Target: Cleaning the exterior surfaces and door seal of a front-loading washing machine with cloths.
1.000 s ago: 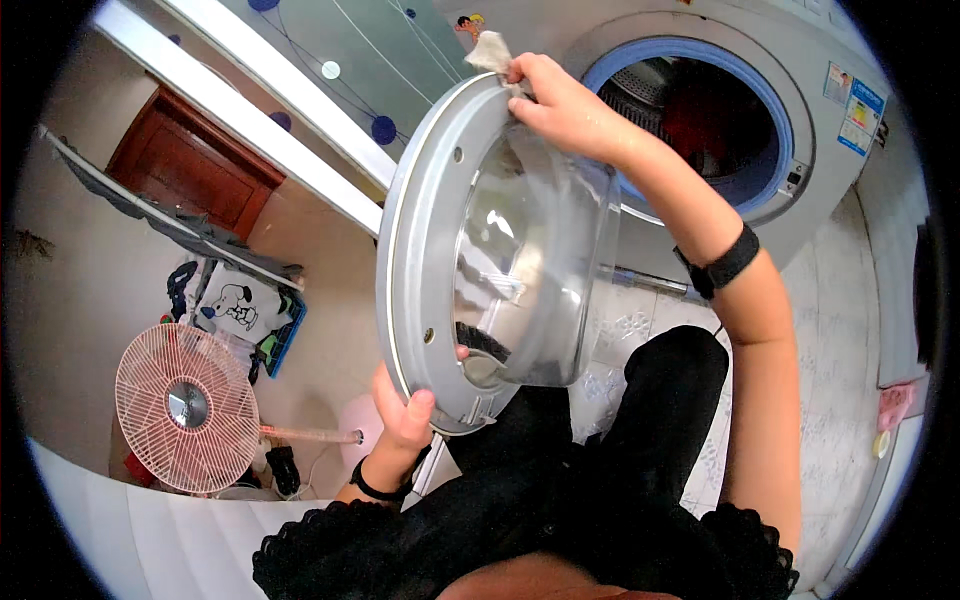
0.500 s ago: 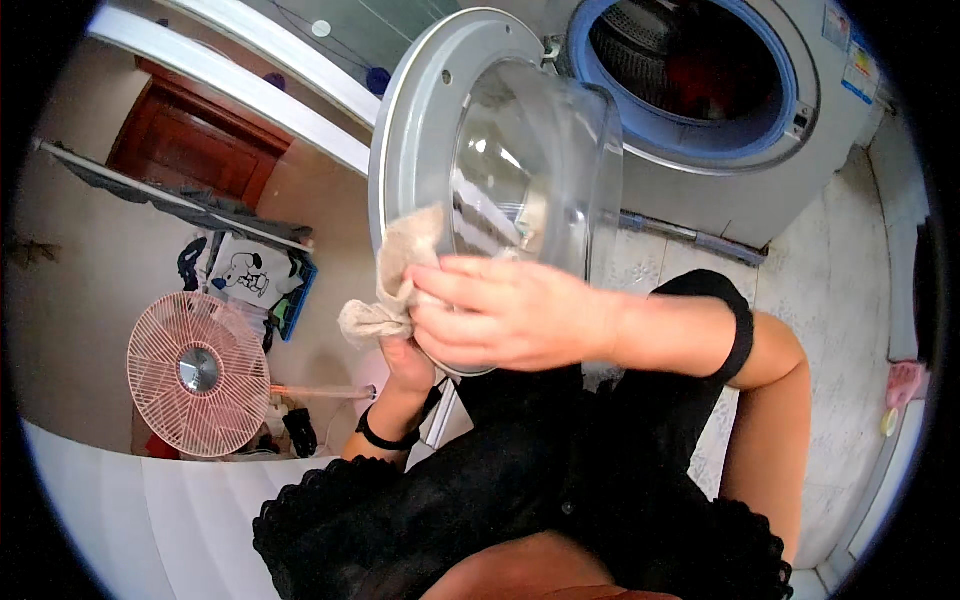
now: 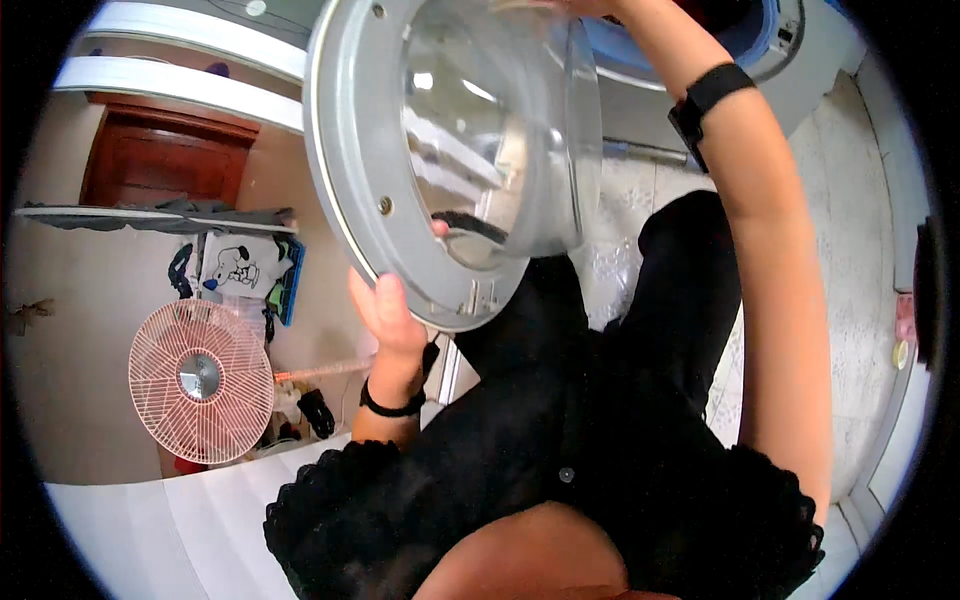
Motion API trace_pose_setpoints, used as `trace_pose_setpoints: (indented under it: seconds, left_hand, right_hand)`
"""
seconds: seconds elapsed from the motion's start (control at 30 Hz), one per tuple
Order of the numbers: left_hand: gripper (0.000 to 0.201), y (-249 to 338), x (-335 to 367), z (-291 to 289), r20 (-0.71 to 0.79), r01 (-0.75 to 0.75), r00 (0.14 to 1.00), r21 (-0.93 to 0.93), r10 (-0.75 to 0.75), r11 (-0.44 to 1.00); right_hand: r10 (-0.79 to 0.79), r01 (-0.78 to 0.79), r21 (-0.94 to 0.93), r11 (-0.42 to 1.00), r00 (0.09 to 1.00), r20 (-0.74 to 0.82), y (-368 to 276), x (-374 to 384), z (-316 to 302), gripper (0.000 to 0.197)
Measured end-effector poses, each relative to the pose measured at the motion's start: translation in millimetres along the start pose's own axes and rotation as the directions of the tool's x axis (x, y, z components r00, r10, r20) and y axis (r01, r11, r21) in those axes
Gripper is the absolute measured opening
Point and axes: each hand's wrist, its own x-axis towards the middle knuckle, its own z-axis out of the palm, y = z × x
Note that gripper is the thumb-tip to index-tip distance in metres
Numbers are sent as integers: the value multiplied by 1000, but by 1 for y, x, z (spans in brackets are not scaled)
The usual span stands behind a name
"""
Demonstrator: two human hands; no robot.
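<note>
The round washing machine door (image 3: 355, 130), a grey ring with a clear bulging glass bowl (image 3: 545, 140), stands swung open in front of me. My left hand (image 3: 388, 315) grips the lower left part of its rim, thumb on the near face. At the top edge of the picture, my right hand (image 3: 585, 6) reaches to the upper part of the glass bowl, and its fingers are mostly cut off. The beige cloth seen earlier does not show clearly; whether the right hand holds it I cannot tell.
Behind the door stands the grey washing machine (image 3: 800, 85) with a blue door seal (image 3: 640, 45). A pink standing fan (image 3: 200, 380) is at the left, below a dark red wooden door (image 3: 165, 160). My knees in black trousers (image 3: 690, 260) are close under the door.
My right hand has moved from the door's lower left rim, where it held the cloth, up to the top of the glass. The cloth has left clear view. My left hand's grip now shows.
</note>
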Motion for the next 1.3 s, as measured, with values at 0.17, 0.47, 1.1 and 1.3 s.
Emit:
trace_pose_setpoints:
  seconds: [0.17, 0.47, 1.1, 1.3]
  left_hand:
    - [67, -4, 19, 31, 113, -26, 993, -107, 38, 994]
    - [67, -9, 8, 10, 4, -44, 999, -10, 44, 999]
    - [69, -12, 8, 2, 17, -78, 997, -33, 79, 996]
    - [68, -11, 12, -2, 37, -79, 996, 2, 79, 997]
  right_hand:
    - [-249, -470, 565, 678, 576, 779, 144, 17, -201, 36]
    - [13, 33, 755, 655, 998, -56, 153, -4, -34, 36]
    - [257, 273, 954, 124, 920, -296, 200, -90, 174, 48]
    - [422, 290, 896, 338, 804, -419, 181, -114, 250, 42]
